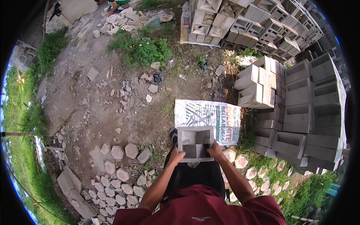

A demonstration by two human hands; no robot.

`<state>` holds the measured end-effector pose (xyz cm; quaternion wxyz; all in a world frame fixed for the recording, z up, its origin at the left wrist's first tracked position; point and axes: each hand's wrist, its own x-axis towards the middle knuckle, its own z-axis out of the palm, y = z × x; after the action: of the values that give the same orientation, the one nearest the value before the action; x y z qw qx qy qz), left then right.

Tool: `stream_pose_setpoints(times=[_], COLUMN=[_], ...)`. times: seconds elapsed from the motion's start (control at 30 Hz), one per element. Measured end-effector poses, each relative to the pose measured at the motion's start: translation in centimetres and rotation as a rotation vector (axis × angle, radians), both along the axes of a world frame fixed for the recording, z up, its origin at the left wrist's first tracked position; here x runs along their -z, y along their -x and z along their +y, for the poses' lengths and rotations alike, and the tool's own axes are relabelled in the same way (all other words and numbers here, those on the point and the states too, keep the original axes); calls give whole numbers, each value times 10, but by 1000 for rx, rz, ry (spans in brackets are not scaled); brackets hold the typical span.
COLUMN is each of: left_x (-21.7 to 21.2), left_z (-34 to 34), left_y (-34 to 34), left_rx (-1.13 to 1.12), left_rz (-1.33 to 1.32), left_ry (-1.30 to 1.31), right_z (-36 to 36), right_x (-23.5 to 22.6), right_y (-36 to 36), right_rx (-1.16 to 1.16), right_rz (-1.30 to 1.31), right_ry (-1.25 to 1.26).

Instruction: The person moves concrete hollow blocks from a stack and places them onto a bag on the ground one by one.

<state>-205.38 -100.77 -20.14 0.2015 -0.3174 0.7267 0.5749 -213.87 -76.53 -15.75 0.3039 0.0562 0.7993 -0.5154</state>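
Observation:
A grey concrete vent block (195, 139) with a square frame and a recessed inside is held in front of my legs. My left hand (176, 155) grips its left side near the lower corner, thumb on the rim. On the opposite side my right hand (216, 151) is closed round the edge in the same way. Beyond the block, a white printed sack (198, 112) lies flat on the ground, partly covered by it in this view. The undersides of the block and most of my fingers are hidden.
Stacked concrete blocks (296, 112) stand to the right, with pale blocks (257, 84) beside them and a taller stack (243, 26) at the back. Hexagonal pavers (122, 174) cover the near left ground. Rubble (122, 20) lies far off near a crouching person (113, 4).

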Motion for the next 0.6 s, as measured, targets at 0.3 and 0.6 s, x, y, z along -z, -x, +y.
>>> stream_pose_setpoints(times=[0.3,0.6], left_x=[163,445], left_z=[-69,-84], left_y=[124,203], left_rx=[41,-135], left_rz=[-228,-327], left_ry=[230,47], right_z=[-90,-115], right_x=[197,480], right_y=[70,168], right_rx=[284,144], right_rz=[-212,-168], right_ry=[-145,-261])
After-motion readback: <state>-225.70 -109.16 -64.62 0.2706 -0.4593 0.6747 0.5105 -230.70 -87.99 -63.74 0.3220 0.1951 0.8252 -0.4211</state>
